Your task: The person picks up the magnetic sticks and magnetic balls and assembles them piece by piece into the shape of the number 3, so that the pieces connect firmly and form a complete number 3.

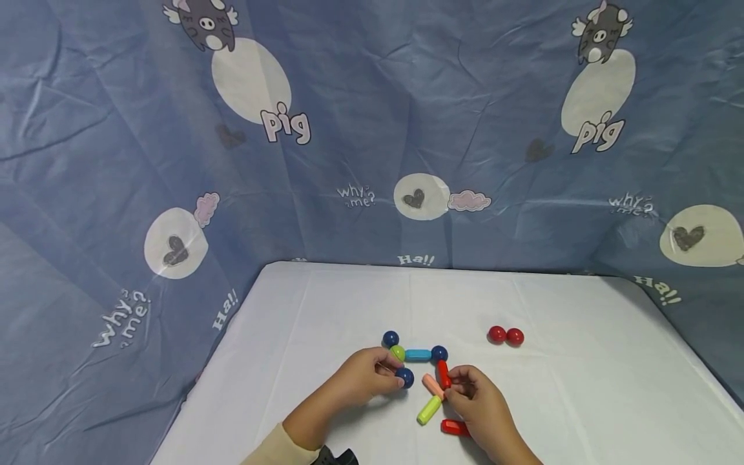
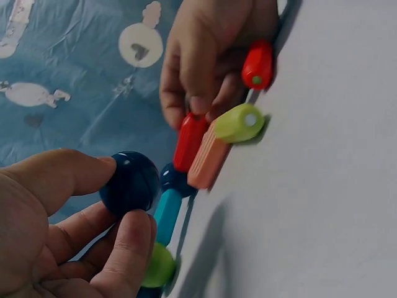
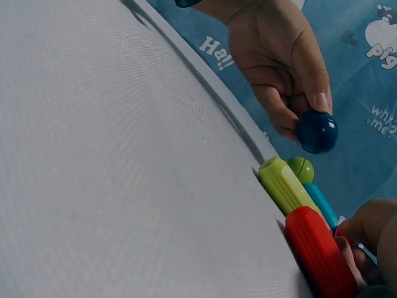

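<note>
My left hand [image 1: 363, 378] pinches a dark blue ball [image 2: 131, 185] between thumb and fingers, held up above the white table. My right hand [image 1: 484, 410] holds the near end of a red rod [image 1: 444, 373] with thumb and fingertips. That rod's far end meets another dark blue ball [image 1: 439, 353]. From there a light blue rod [image 1: 418, 355] runs left to a green ball [image 1: 398, 352], with a third dark blue ball [image 1: 391, 338] just behind it. Between the hands, a salmon rod [image 2: 208, 161] and a yellow-green rod [image 2: 239, 123] lie end to end.
A second red rod [image 3: 319, 251] lies by my right hand, partly covered by it in the head view. Two red balls [image 1: 506, 335] sit side by side at the back right of the white table [image 1: 325, 310]. Blue printed cloth [image 1: 360, 129] hangs behind and around the table.
</note>
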Demonstrator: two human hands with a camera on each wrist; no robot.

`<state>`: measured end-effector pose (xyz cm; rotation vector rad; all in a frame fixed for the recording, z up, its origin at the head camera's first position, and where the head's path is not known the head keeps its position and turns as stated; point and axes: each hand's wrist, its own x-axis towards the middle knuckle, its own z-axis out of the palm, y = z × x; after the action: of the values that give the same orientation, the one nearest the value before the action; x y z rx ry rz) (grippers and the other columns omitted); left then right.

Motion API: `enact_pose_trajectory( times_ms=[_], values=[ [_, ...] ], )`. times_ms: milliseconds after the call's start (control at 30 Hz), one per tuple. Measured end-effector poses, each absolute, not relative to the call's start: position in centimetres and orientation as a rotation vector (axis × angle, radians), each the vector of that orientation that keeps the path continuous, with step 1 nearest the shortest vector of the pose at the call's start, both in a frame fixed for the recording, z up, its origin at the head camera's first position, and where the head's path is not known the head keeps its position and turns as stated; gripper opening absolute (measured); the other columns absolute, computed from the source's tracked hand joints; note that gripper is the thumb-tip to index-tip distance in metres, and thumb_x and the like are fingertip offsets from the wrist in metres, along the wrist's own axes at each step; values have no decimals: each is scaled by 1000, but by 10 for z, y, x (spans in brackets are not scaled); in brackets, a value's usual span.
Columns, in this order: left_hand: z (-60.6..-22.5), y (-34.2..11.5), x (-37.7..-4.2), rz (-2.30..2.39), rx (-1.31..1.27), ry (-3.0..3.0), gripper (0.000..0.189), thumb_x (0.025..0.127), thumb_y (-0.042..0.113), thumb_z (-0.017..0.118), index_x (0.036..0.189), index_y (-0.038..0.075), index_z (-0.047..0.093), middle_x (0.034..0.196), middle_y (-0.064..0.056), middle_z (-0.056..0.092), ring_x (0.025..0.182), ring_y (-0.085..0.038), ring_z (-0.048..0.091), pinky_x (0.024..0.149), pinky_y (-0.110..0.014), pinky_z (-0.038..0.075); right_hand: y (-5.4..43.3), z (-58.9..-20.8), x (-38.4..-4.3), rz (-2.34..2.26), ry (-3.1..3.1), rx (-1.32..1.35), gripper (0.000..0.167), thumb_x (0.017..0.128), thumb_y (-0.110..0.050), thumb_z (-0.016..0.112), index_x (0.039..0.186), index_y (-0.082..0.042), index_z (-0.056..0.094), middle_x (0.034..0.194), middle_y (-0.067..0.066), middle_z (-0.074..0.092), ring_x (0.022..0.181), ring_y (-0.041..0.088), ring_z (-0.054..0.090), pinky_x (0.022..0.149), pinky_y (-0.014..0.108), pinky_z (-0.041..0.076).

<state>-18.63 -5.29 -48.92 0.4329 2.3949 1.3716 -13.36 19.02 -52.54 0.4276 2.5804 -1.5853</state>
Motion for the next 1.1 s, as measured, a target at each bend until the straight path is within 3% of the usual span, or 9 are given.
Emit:
enact_pose_trajectory(
  times_ms=[567, 1100],
  values=[
    [-497, -32, -184, 1395, 420, 2351, 23, 84, 14, 87, 103, 14, 75, 87, 4, 69, 81, -14, 65, 68, -26, 55, 193, -525, -133, -1606, 2573, 392, 30, 89, -6, 76, 117, -11, 68, 105, 2, 69, 96, 16, 65, 81, 24, 60],
    [-503, -9, -182, 1445, 491, 2299, 20, 86, 14, 86, 103, 14, 74, 87, 8, 70, 79, -7, 66, 70, -20, 55, 196, -527, -131, -1705, 2521, 309, 29, 91, -6, 75, 119, -9, 69, 104, 2, 71, 97, 16, 67, 83, 22, 59]
  ],
)
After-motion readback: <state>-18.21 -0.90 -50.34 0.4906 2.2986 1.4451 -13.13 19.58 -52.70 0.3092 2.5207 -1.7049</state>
